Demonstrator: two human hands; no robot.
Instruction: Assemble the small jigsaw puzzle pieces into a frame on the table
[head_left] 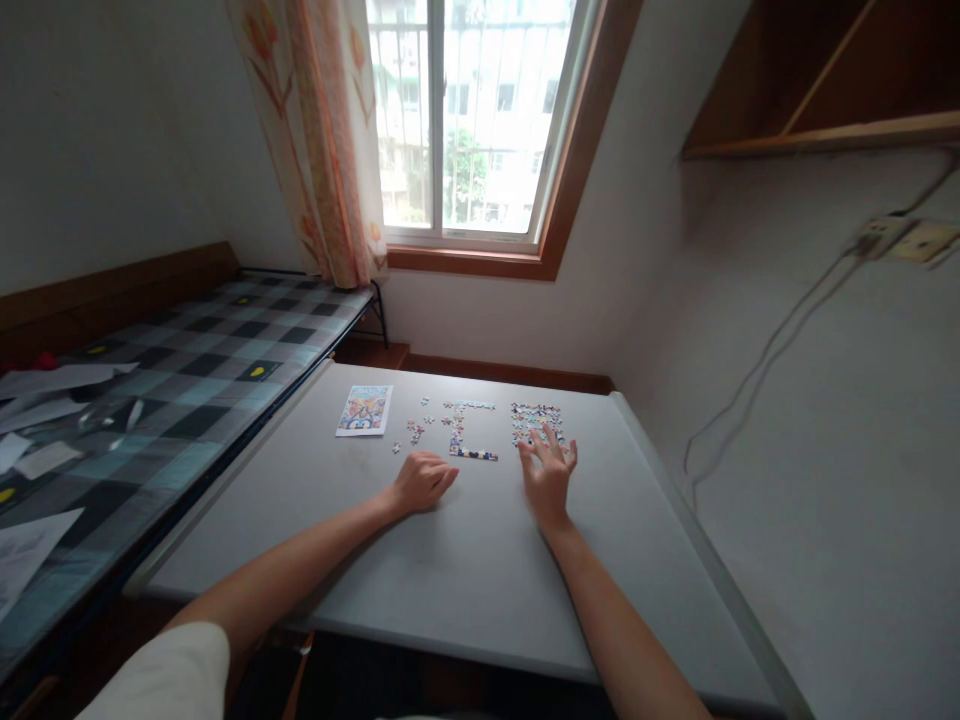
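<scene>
My right hand [549, 474] is over the near edge of a dense group of loose jigsaw pieces [536, 410], its fingers spread and touching or just above them. I see no piece lifted in it. Resting on the table, my left hand [424, 482] has its fingers curled in, and no piece shows in it. Just beyond it lies a partly joined puzzle border [474, 455], with a bottom strip, a left side and a top strip. Several scattered jigsaw pieces [415, 430] lie left of the border. A colourful picture sheet [364, 411] lies flat farther left.
A grey table [465, 570] with raised side edges carries everything. To its left stands a bed [217, 340] with a checked cover and papers [56, 380] on it. Behind are a window [480, 120] and curtain [322, 130]. A cable [750, 375] hangs on the right wall.
</scene>
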